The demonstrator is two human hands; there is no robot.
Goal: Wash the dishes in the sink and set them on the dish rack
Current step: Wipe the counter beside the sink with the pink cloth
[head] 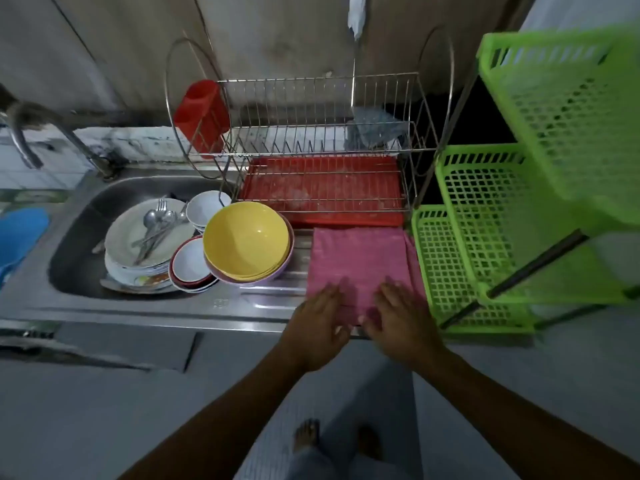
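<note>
A steel sink (79, 209) holds a stack of white plates (124, 237) with spoons and a fork (156, 223) on top, small white bowls (207, 206), a red-rimmed bowl (188, 263) and a yellow bowl (246, 239) nested in a pink one. Behind the drainboard stands a two-tier wire dish rack (318, 133) with a red drip tray (322, 188) and a red cutlery cup (201, 116). My left hand (317, 327) and my right hand (403, 322) lie flat, fingers apart, on the near edge of a pink cloth (360, 258) on the drainboard.
A curved tap (24, 140) stands at the back left of the sink. A green plastic tiered shelf (485, 216) is right of the cloth. A grey rag (377, 128) hangs on the rack's upper tier. A blue object (20, 233) lies at far left.
</note>
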